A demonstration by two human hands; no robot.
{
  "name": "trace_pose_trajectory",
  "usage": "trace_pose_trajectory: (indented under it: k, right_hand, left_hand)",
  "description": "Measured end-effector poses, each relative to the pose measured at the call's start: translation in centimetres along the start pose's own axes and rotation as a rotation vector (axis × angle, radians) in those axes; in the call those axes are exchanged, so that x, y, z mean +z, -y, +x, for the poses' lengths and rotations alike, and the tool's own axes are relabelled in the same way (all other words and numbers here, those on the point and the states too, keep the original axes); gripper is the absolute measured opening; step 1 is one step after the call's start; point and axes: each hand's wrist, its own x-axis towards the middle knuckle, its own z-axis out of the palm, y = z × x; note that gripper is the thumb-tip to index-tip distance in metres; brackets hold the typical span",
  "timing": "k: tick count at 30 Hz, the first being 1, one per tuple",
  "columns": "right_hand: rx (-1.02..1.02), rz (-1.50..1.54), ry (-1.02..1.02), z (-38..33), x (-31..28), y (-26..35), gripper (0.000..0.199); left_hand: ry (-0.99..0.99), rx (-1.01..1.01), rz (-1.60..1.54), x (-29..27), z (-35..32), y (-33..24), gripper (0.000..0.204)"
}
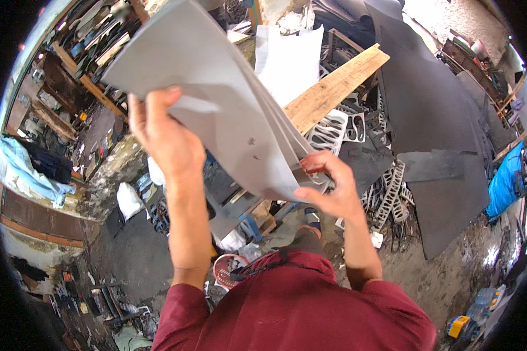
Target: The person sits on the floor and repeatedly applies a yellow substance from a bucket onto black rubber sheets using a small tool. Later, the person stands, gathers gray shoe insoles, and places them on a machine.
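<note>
A stack of several thin, flexible grey sheets (pixel 216 117), foam-like, is held up in front of me, bent and tilted toward the upper left. My left hand (pixel 165 131) grips its left edge, with the thumb lying on the near face and the other fingers partly hidden. At the lower right corner, my right hand (pixel 332 186) pinches the sheets between thumb and fingers, and the layers fan slightly apart there. Two small dark marks show on the front sheet. Behind the stack, a wooden plank (pixel 339 85) slants up to the right beside a white sheet (pixel 287 64).
Large dark grey sheets (pixel 424 111) lean at the right. Pale cut-out sheets with sole-shaped holes (pixel 329 130) lie beneath the plank, and more cut scraps (pixel 389 196) hang below. A blue tarp (pixel 505 184) is far right. A white bag (pixel 129 200) and a red sandal (pixel 228 270) lie low.
</note>
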Motion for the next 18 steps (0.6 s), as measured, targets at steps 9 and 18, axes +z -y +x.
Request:
trace_pose_trajectory:
  k: [9, 18]
  right_hand:
    - [-0.015, -0.278, 0.046, -0.4, -6.0, -13.5, 0.055]
    - [0.586, -0.586, 0.204, 8.2, -27.5, -25.8, 0.027]
  left_hand:
    - [-0.109, 0.505, 0.451, 3.7, 2.4, 7.4, 0.021]
    - [-0.201, 0.266, 0.119, 7.7, 6.0, 10.4, 0.041]
